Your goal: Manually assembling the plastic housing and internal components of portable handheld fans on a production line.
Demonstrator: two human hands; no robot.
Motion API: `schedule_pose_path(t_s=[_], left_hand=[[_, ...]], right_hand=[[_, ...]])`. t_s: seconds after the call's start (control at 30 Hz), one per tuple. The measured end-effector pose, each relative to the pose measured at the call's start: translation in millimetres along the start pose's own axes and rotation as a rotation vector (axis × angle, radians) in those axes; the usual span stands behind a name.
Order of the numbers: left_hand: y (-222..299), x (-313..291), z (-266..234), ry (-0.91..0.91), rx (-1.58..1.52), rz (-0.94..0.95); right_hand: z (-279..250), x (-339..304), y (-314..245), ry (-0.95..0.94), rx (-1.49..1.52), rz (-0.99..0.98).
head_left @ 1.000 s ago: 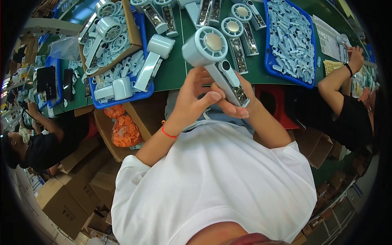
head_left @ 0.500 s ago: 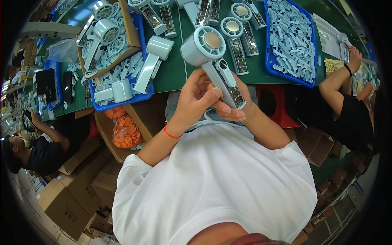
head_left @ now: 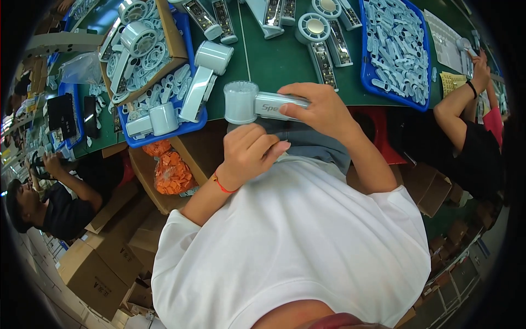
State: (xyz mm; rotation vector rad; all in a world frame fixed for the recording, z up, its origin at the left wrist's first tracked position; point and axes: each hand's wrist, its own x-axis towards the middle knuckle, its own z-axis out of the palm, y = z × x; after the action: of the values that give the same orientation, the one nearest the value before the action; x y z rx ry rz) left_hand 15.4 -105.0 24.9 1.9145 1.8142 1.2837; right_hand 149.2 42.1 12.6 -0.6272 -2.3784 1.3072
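In my right hand (head_left: 324, 108) is a pale blue handheld fan (head_left: 240, 104), gripped at the far end of its handle. It lies sideways in the air at the table's near edge, its round head pointing left and its smooth printed side up. The handle's circuit side is hidden underneath. My left hand (head_left: 249, 154) is curled closed just below the fan head, thumb pointing right; whether anything is inside it is hidden. Beyond the fan, several fans with exposed circuit boards in their handles, such as one fan (head_left: 314, 28), lie on the green table (head_left: 263, 60).
At right stands a blue tray (head_left: 366, 82) full of small pale blue parts. A cardboard box (head_left: 178, 38) of fan parts sits on another blue tray (head_left: 193, 127) at left. Bagged orange pieces (head_left: 172, 172) lie below. Co-workers sit on both sides.
The fan has turned from upright, circuit side showing, to sideways with its smooth side up. My left hand has come off it and curled closed; my right hand now holds the handle alone.
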Motion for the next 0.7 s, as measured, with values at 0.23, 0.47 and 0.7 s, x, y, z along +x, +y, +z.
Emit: schedule_pose_path(t_s=[0.23, 0.47, 0.7], left_hand=[[-35.1, 29.5, 11.5, -0.171, 0.629, 0.067], [-48.6, 37.0, 10.1, -0.252, 0.627, 0.158], [-51.3, 35.8, 11.1, -0.276, 0.684, 0.201]], right_hand=[[15.3, -7.1, 13.7, 0.065, -0.201, -0.005], [40.9, -17.7, 36.1, 0.305, -0.291, -0.180], [46.9, -17.5, 38.9, 0.377, -0.358, -0.247]])
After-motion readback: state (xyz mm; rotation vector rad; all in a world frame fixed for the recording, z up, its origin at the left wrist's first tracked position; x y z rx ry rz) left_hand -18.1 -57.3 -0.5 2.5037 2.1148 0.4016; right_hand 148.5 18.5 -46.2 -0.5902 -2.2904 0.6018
